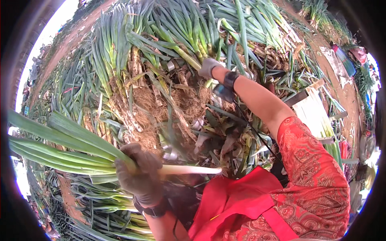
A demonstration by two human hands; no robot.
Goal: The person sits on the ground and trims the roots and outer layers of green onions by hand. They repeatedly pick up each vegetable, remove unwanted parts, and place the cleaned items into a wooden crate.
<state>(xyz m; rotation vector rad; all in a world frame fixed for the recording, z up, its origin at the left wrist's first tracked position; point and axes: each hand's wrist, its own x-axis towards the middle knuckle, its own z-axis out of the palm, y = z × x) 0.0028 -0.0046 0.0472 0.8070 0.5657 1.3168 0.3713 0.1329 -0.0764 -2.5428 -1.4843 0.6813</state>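
My left hand [140, 174], in a grey-brown glove, is closed round a green onion [189, 170]. Its long green leaves fan out to the left, and its clean white stem points right towards my body. Farther off, my gloved right hand [210, 68] reaches to the upper middle, closed on the pale stalk of another green onion [183, 55] at the edge of the heap. Leaves from that one run up and left; its root end is hidden. Bundled unpeeled green onions [136, 80] with tangled brown roots lie between and beyond my hands.
Torn leaves and peelings [219, 144] cover the ground before me. More green onions [116, 203] lie at lower left. On the right, pale stalks [315, 112] rest by a wooden piece [295, 98]. A thin black cord [257, 134] runs from my right wrist.
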